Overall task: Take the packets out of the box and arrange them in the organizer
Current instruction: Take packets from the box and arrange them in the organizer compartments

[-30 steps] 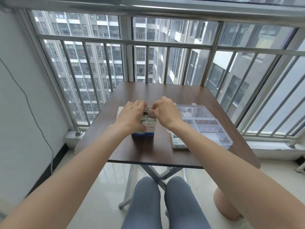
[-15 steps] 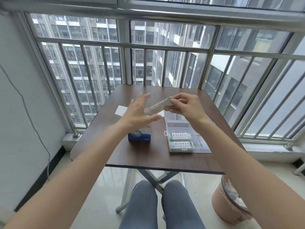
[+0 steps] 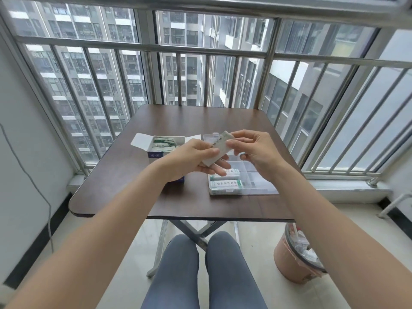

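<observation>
A blue and white box (image 3: 160,148) stands open on the brown table (image 3: 124,179), with several white packets inside. To its right lies a clear plastic organizer (image 3: 254,184) holding two green and white packets (image 3: 225,184) in its near left compartments. Above the organizer, both hands hold one white packet (image 3: 219,149) in the air. My left hand (image 3: 191,161) grips its lower end between thumb and fingers. My right hand (image 3: 254,152) pinches its upper end.
The organizer's clear lid (image 3: 210,137) lies open behind it. A window with metal bars (image 3: 200,79) runs just past the table's far edge. A pink waste bin (image 3: 298,255) stands on the floor at the right. My knees (image 3: 200,270) are under the table.
Both hands lifted away from the box with a white packet. The left hand, open half a second ago, now grips the packet's lower end. The camera tilted, showing the open box.
</observation>
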Demonstrator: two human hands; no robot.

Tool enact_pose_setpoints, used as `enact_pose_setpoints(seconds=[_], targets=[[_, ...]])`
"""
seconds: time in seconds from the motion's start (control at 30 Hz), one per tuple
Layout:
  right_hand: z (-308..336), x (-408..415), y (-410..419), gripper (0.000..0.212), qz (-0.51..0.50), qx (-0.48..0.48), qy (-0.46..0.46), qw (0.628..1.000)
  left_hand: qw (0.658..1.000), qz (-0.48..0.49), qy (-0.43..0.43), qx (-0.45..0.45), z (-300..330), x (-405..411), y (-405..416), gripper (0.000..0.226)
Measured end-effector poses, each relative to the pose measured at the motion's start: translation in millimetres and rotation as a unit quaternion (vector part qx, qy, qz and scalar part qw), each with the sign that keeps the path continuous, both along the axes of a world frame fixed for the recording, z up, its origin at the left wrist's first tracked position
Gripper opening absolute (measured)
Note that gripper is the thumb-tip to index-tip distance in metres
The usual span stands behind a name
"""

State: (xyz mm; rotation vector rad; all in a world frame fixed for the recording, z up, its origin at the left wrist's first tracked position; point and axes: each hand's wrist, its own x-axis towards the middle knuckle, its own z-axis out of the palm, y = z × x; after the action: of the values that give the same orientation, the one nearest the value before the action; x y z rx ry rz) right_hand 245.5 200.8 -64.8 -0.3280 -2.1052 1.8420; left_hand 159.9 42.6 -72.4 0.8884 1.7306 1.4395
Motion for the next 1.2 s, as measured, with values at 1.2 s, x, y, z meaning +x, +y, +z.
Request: enact_pose_setpoints(seconds=[1.2], targets=[[-34.5, -5.1, 37.5, 0.017, -0.072, -0.098, -0.01, 0.993, 0.933, 0.246, 0.261, -0.019, -45.1, -2.7, 27.0, 0.027]])
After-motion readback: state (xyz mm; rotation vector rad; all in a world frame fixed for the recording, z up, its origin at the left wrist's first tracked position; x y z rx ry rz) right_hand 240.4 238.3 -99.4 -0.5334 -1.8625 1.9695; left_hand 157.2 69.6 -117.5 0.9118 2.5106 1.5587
